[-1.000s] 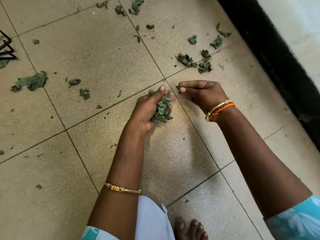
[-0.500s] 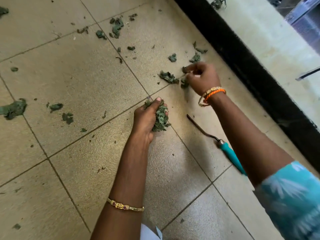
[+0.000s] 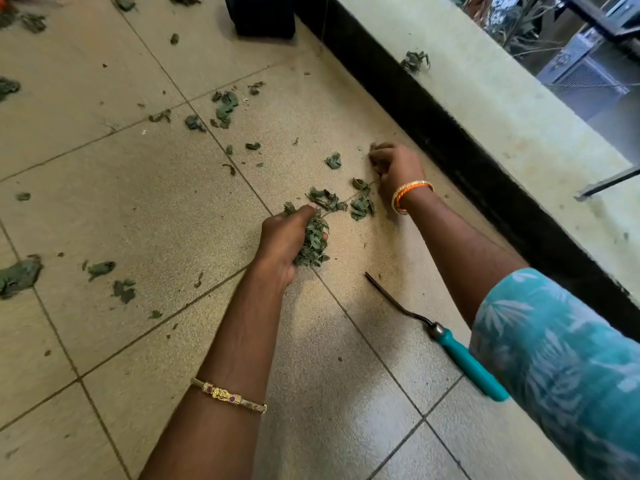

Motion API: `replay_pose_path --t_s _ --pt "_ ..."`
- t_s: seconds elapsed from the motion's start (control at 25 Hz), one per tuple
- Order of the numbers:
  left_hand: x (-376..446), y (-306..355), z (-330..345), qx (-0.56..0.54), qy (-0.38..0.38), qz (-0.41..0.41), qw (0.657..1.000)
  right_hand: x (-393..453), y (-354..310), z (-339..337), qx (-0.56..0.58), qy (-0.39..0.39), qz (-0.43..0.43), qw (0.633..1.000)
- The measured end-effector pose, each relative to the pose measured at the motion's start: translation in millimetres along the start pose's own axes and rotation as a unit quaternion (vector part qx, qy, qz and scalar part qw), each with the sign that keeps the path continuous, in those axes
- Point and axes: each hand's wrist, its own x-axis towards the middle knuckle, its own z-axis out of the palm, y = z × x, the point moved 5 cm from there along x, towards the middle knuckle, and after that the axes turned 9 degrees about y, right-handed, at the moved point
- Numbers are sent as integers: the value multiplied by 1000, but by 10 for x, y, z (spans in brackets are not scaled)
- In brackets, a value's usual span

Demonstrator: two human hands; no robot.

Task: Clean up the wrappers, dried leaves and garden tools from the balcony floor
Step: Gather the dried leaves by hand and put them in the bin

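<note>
My right hand [image 3: 394, 166] has reached further out, its grip now curled on crinkled dried leaves [image 3: 360, 199] lying scattered on the ribbed tile floor [image 3: 138, 202]. My left hand [image 3: 287, 233] clutches a crumpled leaf bunch [image 3: 313, 244]. Behind my right grip lies a thin metal garden tool [image 3: 450, 337] with a smooth teal handle.

A home balcony. Beige textured floor tiles [image 3: 104, 188] meet a low pale parapet ledge [image 3: 502, 109] with a black base band [image 3: 450, 133]. Beyond the ledge, neighbouring buildings [image 3: 588, 74] show below.
</note>
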Motion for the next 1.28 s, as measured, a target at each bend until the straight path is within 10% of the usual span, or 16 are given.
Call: replay_pose_path --t_s 0.2,0.36,0.48,0.88,1.28 --pt "39 -42 164 5 -6 -8 1000 -100 152 -178 195 62 177 963" --pt "-2 28 407 -22 -80 -32 996 -426 -1 -462 576 -4 315 754" --pt "-43 53 616 -10 -161 -40 986 -651 -126 -528 663 -63 329 670" --pt "-132 189 918 24 -227 -32 973 -666 -174 -756 331 46 88 939" --pt "-20 545 804 21 -165 -24 986 589 57 -870 -14 -7 29 999"
